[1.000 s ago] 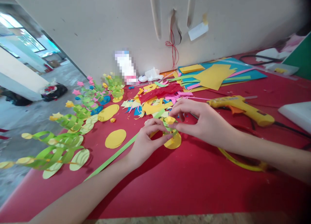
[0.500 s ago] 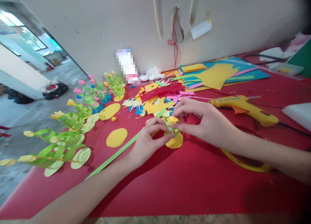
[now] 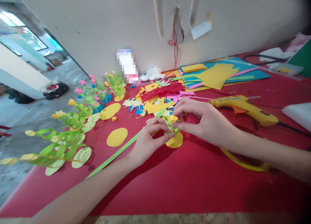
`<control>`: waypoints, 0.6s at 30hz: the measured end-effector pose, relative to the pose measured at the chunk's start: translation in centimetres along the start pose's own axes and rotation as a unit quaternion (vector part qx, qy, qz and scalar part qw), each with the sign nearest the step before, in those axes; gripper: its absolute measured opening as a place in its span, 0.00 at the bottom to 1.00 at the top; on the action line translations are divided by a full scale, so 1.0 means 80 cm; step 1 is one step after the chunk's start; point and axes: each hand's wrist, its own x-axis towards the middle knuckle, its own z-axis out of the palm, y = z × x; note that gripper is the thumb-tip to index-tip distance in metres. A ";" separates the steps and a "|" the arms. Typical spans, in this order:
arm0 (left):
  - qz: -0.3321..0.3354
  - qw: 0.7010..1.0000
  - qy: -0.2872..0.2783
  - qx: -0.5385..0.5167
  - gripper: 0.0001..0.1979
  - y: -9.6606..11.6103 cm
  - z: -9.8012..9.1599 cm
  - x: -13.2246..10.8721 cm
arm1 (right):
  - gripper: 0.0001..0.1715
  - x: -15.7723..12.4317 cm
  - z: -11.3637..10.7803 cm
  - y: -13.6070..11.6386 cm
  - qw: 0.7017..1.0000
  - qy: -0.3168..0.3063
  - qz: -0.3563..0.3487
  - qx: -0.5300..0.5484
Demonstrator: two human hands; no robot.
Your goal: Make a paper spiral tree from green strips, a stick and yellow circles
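My left hand (image 3: pixel 148 142) and my right hand (image 3: pixel 203 121) meet over a small paper ornament (image 3: pixel 173 128). It is a green paper strip coiled upward from a yellow paper disc (image 3: pixel 175 141), topped by a small yellow paper star (image 3: pixel 172 118). Left fingers pinch the green coil from the left. Right fingers pinch it just under the star from the right. A long green paper strip (image 3: pixel 114 156) runs from the coil down to the left, under my left wrist, on the red table (image 3: pixel 170 185).
A yellow glue gun (image 3: pixel 245 110) lies right of my hands with its cable behind. Paper scraps (image 3: pixel 157 97) and coloured sheets (image 3: pixel 216 75) lie beyond. Finished green spiral ornaments (image 3: pixel 73 127) stand in a row at left. A loose yellow disc (image 3: pixel 117 137) lies nearby. A wall rises behind.
Both hands stay pinched on the ornament with only slight finger shifts. The view has drifted a little.
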 end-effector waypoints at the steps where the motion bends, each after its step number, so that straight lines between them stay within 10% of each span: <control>1: 0.000 1.000 0.000 -0.001 0.04 0.000 0.000 0.000 | 0.03 0.000 0.000 0.000 1.000 0.000 0.000 0.001; 18: -0.023 1.000 -0.005 -0.002 0.05 0.003 0.000 -0.001 | 0.03 -0.001 0.003 -0.002 1.000 0.004 0.006 0.002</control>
